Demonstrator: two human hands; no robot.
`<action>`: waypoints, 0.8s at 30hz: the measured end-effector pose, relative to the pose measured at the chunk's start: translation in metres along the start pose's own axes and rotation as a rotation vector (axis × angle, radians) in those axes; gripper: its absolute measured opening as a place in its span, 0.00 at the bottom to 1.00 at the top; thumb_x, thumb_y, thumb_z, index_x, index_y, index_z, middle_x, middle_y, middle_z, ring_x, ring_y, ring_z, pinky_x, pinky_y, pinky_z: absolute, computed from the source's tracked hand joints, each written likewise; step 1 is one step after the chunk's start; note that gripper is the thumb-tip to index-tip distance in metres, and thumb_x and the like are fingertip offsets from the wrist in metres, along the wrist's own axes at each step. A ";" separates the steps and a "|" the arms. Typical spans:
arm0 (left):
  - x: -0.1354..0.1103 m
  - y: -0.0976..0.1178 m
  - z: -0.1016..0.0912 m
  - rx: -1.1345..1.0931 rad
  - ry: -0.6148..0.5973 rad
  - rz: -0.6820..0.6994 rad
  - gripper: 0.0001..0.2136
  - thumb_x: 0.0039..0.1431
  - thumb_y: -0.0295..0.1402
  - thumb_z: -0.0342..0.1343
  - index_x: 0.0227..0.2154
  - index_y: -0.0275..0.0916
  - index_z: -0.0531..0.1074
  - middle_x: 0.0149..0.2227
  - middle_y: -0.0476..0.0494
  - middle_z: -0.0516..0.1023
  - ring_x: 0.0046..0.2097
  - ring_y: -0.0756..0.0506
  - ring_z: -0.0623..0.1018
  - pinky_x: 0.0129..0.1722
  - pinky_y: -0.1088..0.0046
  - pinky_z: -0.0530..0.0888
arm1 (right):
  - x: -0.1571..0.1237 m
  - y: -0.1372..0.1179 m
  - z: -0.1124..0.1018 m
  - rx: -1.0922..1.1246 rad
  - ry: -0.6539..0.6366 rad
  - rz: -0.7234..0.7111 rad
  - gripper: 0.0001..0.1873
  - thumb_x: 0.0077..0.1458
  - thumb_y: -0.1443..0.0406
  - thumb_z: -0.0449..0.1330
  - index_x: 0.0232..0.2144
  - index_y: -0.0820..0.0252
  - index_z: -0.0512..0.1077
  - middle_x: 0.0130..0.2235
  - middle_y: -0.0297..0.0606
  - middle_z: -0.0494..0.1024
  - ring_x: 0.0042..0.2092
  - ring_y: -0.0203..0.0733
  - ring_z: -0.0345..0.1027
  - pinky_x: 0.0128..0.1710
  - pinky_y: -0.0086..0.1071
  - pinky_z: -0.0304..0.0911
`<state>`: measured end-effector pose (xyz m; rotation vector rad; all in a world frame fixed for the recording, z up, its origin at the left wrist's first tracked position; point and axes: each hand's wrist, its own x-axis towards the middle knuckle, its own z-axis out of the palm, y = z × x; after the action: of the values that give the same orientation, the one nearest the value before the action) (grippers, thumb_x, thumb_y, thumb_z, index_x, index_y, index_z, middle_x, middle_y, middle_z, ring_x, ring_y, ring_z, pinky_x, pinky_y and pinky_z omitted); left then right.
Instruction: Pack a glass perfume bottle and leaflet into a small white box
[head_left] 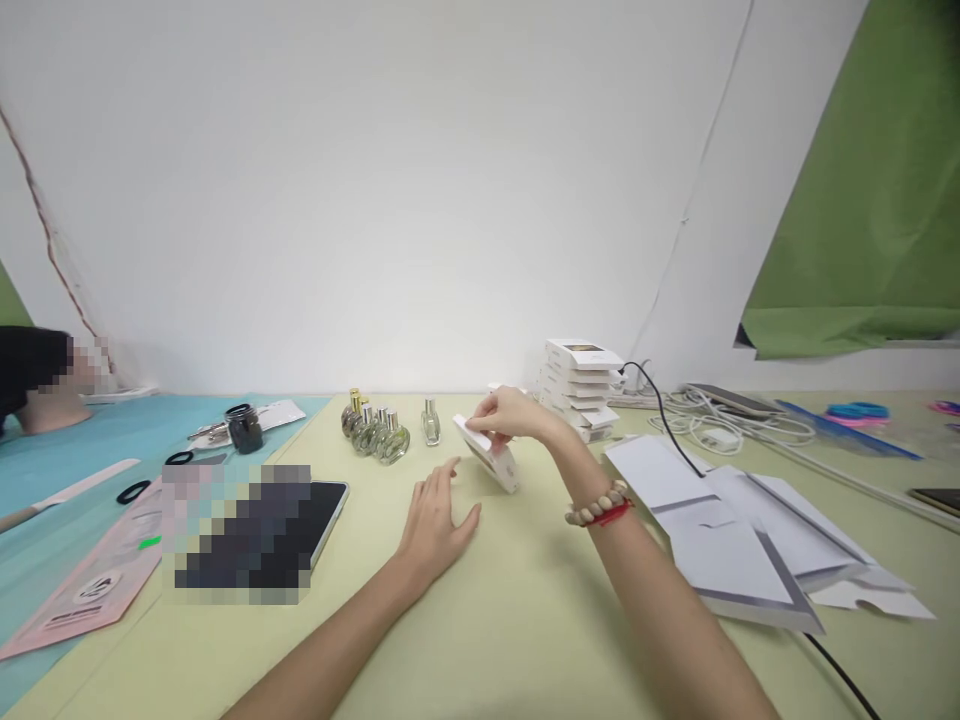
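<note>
Well, we have a small white box [501,466] pinched at its top end in our right hand [504,415]. It tilts a bit in from the back edge of the table [517,590], its long way sloping down from left to right. It looks light and stiff, so its narrow sides should grip well. Our left hand [437,520] lies half open, holding nothing.

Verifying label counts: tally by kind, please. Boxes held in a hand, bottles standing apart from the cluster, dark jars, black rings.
White box held in the right hand: 1
Lone bottle: 1
Dark jar: 1
Black rings: 2
Total: 5
</note>
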<state>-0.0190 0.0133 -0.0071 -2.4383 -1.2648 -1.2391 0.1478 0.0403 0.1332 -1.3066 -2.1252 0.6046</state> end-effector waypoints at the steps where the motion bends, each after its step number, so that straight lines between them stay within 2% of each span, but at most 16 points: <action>1: 0.000 0.000 0.001 -0.023 0.055 -0.030 0.31 0.56 0.39 0.52 0.58 0.36 0.44 0.50 0.39 0.55 0.50 0.48 0.60 0.49 0.71 0.59 | 0.000 -0.006 0.006 0.057 -0.039 0.008 0.10 0.42 0.63 0.56 0.23 0.66 0.70 0.22 0.40 0.72 0.25 0.38 0.68 0.25 0.25 0.64; 4: 0.000 0.001 0.005 -0.089 0.181 -0.099 0.43 0.50 0.45 0.57 0.60 0.35 0.37 0.55 0.36 0.47 0.54 0.46 0.57 0.51 0.71 0.59 | -0.002 -0.022 0.017 0.225 -0.182 -0.007 0.13 0.45 0.59 0.58 0.23 0.67 0.67 0.25 0.43 0.73 0.27 0.37 0.69 0.27 0.26 0.66; 9: 0.002 0.003 0.001 -0.280 0.262 -0.170 0.36 0.54 0.42 0.54 0.59 0.36 0.41 0.54 0.38 0.50 0.55 0.48 0.56 0.51 0.75 0.61 | -0.002 -0.028 0.017 0.381 -0.268 -0.106 0.19 0.47 0.54 0.58 0.29 0.67 0.66 0.30 0.42 0.73 0.32 0.38 0.70 0.30 0.26 0.67; 11: 0.003 0.005 -0.001 -0.407 0.269 -0.223 0.33 0.55 0.39 0.53 0.58 0.37 0.43 0.52 0.39 0.54 0.52 0.50 0.61 0.47 0.78 0.64 | 0.002 -0.022 0.014 0.391 -0.250 -0.140 0.21 0.46 0.53 0.59 0.35 0.66 0.69 0.35 0.43 0.73 0.34 0.39 0.70 0.30 0.26 0.67; 14: 0.005 0.006 -0.003 -0.537 0.243 -0.372 0.26 0.54 0.33 0.50 0.54 0.36 0.50 0.45 0.43 0.62 0.40 0.53 0.67 0.36 0.84 0.67 | 0.012 -0.007 0.013 0.419 -0.080 -0.102 0.23 0.46 0.53 0.59 0.41 0.62 0.69 0.38 0.43 0.73 0.32 0.37 0.70 0.28 0.25 0.65; 17: 0.007 0.005 -0.002 -0.624 0.249 -0.456 0.19 0.54 0.34 0.50 0.48 0.33 0.58 0.40 0.44 0.65 0.38 0.53 0.69 0.34 0.84 0.67 | 0.020 0.011 0.010 0.352 0.172 0.019 0.17 0.47 0.58 0.58 0.39 0.61 0.70 0.36 0.40 0.73 0.29 0.35 0.69 0.27 0.26 0.64; 20: 0.009 0.002 0.001 -0.859 0.234 -0.480 0.20 0.54 0.39 0.52 0.46 0.33 0.61 0.43 0.42 0.65 0.42 0.50 0.69 0.38 0.82 0.70 | 0.022 0.030 -0.001 0.213 0.419 0.132 0.12 0.41 0.66 0.60 0.32 0.61 0.72 0.30 0.38 0.73 0.29 0.37 0.68 0.26 0.27 0.62; 24: 0.012 0.001 0.003 -1.142 0.137 -0.666 0.26 0.53 0.40 0.55 0.52 0.35 0.56 0.43 0.38 0.65 0.38 0.48 0.71 0.35 0.76 0.72 | 0.010 0.060 -0.035 0.165 0.719 0.253 0.09 0.28 0.74 0.64 0.18 0.63 0.69 0.23 0.39 0.68 0.38 0.46 0.65 0.30 0.31 0.60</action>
<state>-0.0125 0.0216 -0.0001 -2.4214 -1.6857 -2.9007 0.2067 0.0772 0.1227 -1.4329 -1.3165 0.3238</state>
